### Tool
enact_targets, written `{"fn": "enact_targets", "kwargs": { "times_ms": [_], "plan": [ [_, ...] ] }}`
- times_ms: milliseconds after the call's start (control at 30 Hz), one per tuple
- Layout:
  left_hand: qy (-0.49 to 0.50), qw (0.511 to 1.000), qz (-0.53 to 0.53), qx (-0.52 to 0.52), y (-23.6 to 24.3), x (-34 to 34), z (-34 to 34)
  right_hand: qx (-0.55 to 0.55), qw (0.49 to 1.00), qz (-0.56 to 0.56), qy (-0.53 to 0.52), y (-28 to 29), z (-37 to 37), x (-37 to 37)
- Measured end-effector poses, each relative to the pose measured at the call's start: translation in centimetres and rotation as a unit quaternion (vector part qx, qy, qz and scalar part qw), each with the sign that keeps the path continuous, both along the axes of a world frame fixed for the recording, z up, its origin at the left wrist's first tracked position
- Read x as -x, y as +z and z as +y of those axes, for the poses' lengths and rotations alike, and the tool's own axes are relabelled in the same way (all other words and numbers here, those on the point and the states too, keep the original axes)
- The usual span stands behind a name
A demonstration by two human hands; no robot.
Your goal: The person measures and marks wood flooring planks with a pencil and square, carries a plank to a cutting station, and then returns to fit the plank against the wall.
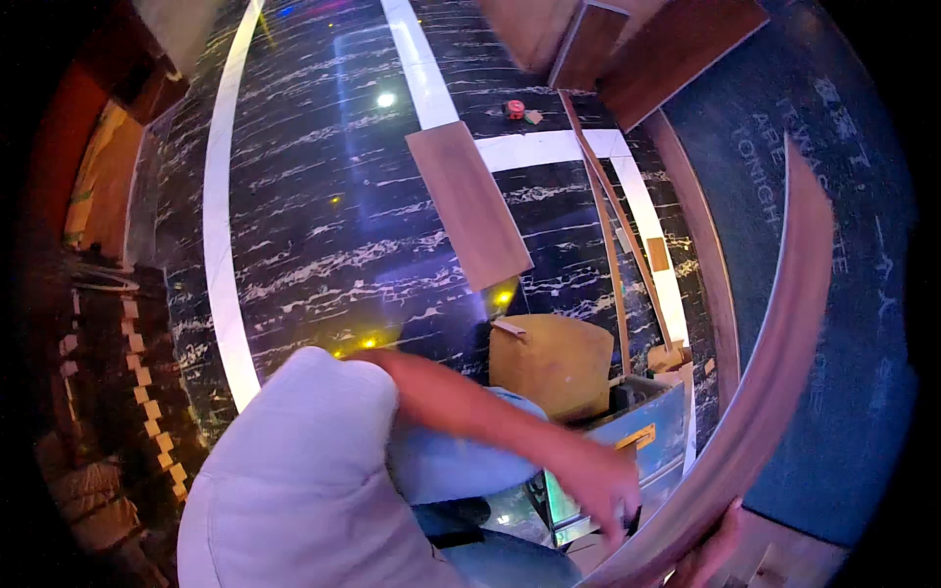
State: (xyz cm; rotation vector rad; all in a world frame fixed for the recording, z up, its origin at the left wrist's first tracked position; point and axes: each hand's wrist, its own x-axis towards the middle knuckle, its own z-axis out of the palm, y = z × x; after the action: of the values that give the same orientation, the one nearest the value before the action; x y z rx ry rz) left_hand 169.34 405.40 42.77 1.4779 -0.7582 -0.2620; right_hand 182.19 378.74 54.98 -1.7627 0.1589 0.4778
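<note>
A long, narrow wood-grain plank (755,421) rises in a curve along the right side of the view. My right hand (716,551) has its fingers wrapped round the lower outer edge of this plank. From the left, my bent left arm reaches across to the plank's inner side. My left hand (605,490) is closed there, slightly blurred, with a small dark thing at its fingers that I cannot make out. Beside it stands a blue metal box (637,431) with an orange latch. A tan board (551,365) leans behind the box, a small wooden offcut on its top edge.
A flat brown plank (470,206) lies on the black marbled floor. Long thin wooden strips (627,235) run along the right. Farther off sits a red tape measure (515,110). Brown boards (676,59) lean at the back, near a dark panel (833,392) with writing.
</note>
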Motion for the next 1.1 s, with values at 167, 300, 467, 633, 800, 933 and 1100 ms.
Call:
{"fn": "enact_targets", "kwargs": {
  "times_ms": [167,300,467,633,800,933,1100],
  "plan": [
    [0.478,0.868,0.016,-0.133,-15.1,-4.3,22.0,0.187,0.965,-0.128,-0.128,-2.7,-7.5,4.6],
    [0.568,0.690,0.100,-0.436,-25.2,-4.8,37.6,0.580,0.773,-0.255,0.033,-3.7,-14.6,11.0],
    [0.488,0.594,0.095,-0.632,-35.9,-11.9,49.7,0.513,0.824,-0.080,-0.228,-9.2,-16.1,17.5],
    [0.533,0.550,0.061,-0.640,-41.2,-18.3,55.1,0.474,0.831,0.000,-0.289,-13.1,-13.4,17.1],
    [0.473,0.511,0.143,-0.703,-42.0,-21.2,56.8,0.440,0.830,0.050,-0.340,-15.2,-12.3,18.0],
    [0.527,0.517,0.064,-0.671,-43.5,-20.1,56.2,0.404,0.827,0.077,-0.383,-15.9,-11.7,19.8],
    [0.515,0.556,-0.079,-0.647,-43.3,-20.2,55.3,0.326,0.821,0.100,-0.457,-17.5,-13.4,24.9]
  ]
}}
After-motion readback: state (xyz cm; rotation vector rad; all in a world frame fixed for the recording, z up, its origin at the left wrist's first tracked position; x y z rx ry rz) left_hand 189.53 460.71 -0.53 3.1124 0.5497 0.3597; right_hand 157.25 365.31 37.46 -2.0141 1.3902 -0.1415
